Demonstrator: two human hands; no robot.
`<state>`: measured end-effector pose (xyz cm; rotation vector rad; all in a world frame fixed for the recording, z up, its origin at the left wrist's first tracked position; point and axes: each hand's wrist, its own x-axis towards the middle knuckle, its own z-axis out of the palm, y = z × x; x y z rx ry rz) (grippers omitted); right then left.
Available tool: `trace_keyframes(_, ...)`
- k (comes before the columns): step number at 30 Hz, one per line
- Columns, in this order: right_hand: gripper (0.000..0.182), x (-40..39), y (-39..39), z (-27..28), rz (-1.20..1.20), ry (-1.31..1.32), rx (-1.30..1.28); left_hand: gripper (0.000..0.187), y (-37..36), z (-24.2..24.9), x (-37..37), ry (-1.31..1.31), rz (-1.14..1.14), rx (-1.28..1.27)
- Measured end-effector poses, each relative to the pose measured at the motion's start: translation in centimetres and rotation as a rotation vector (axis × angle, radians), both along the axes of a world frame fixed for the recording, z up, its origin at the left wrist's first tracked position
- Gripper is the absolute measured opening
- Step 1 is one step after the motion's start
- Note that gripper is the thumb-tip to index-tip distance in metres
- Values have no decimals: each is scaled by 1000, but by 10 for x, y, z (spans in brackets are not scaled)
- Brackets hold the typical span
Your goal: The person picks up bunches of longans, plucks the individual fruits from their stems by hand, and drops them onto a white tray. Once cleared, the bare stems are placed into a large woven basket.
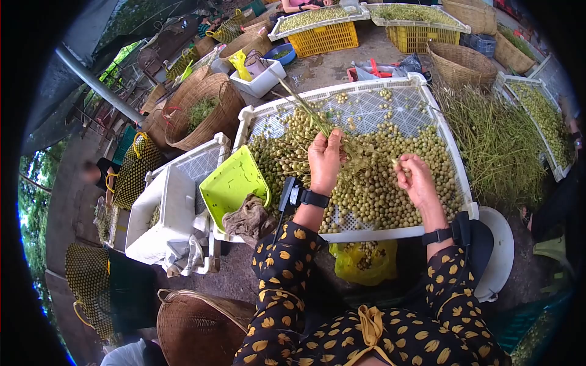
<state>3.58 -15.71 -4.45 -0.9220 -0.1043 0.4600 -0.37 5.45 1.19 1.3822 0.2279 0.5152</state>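
Note:
My left hand (323, 161) is closed around a bundle of thin green stems (305, 108), held over a white mesh tray (342, 87). The stems point up and away to the left, and their fruit-bearing ends hang below the hand. My right hand (417, 179) is apart from the bundle, to its right, with its fingers pinched together. A small pale bit shows at its fingertips, too small to name. Beneath both hands lies a thick layer of round, yellow-green fruits (384, 198), heaped across the tray's near and middle part.
A lime-green scoop (235, 180) and a crumpled brown cloth (249, 218) sit at the tray's left corner. Cut stems (488, 143) pile up on the right. Wicker baskets (210, 113), a white foam box (160, 210) and yellow crates (323, 39) stand around. Other people sit farther off.

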Motion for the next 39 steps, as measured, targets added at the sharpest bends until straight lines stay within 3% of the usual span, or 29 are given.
trace_keyframes(3,16,6,-4,1,-178,-63,-252,22,7,4,-3,-23,9,-42)
trace_keyframes(4,23,10,-5,-5,-220,-257,-495,22,8,5,-4,-15,-5,-57)
trace_keyframes(7,30,6,-6,1,-243,-743,-820,22,7,7,-6,-13,-26,-68)
trace_keyframes(8,34,2,-6,6,-85,-596,-687,22,7,6,-6,-7,-27,-62)
trace_keyframes(11,36,-16,2,29,82,-355,-388,23,2,7,-10,-2,-38,-59)
trace_keyframes(16,25,-11,14,17,84,-313,-322,24,-2,9,-13,29,-36,-10)
trace_keyframes(21,14,-22,13,20,134,-334,-439,20,-3,5,-17,11,-43,-25)
trace_keyframes(26,16,-43,6,31,485,-385,-817,20,9,14,-24,-16,32,-3)
trace_keyframes(30,13,-72,4,23,682,-480,-808,23,26,19,-27,-14,43,-4)
trace_keyframes(34,19,-99,7,23,711,-1069,-882,21,20,23,-34,23,-7,0)
trace_keyframes(37,19,-98,6,47,774,-564,-923,21,21,21,-35,74,-68,-19)
trace_keyframes(39,18,-78,2,39,596,-544,-957,24,22,18,-34,88,-149,-68)
